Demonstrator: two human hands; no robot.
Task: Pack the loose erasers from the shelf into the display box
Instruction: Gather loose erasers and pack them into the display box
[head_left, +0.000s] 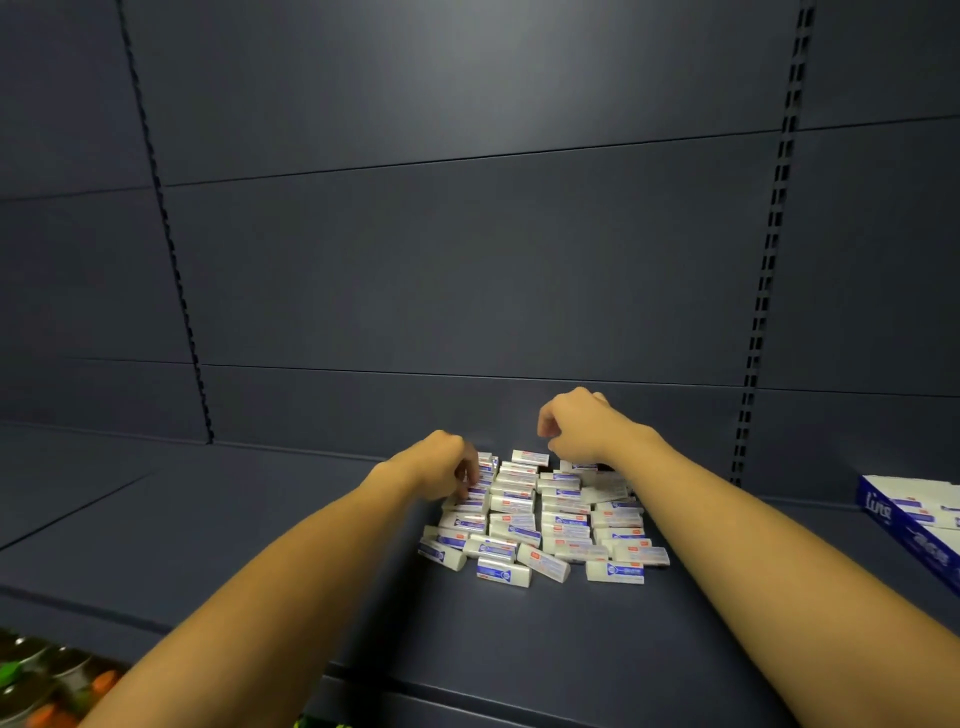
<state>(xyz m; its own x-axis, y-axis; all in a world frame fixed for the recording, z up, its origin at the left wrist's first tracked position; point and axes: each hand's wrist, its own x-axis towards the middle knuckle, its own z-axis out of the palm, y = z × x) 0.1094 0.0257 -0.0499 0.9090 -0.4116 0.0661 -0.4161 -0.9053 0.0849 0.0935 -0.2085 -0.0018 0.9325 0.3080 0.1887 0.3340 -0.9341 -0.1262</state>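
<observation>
Lying in a loose heap on the dark shelf (208, 545), the erasers (540, 519) sit toward its rear edge, close to the back panel (467, 260). Each is white with a blue, white and red sleeve. Most lie flat in rough rows; those along the near side of the heap are skewed at angles.

The left hand (441, 465) is at the heap's left rear corner. Its fingers are curled downward and the fingertips touch the erasers there. Whether an eraser is pinched between them cannot be told; the knuckles hide the contact.

The right hand (576, 426) is at the heap's right rear corner, raised above the erasers. Its fingers are curled inward with the thumb toward the fingertips. The palm side faces away, so whether it holds an eraser cannot be told. The rear-most erasers lie directly under and just beside this hand.

The box (904, 519) stands at the shelf's right edge, well apart from the heap, partly cut off by the frame. It is blue and white, and erasers show inside it.

Coloured items (47, 680) show on a lower level beyond the shelf's front left corner, too blurred to identify.
</observation>
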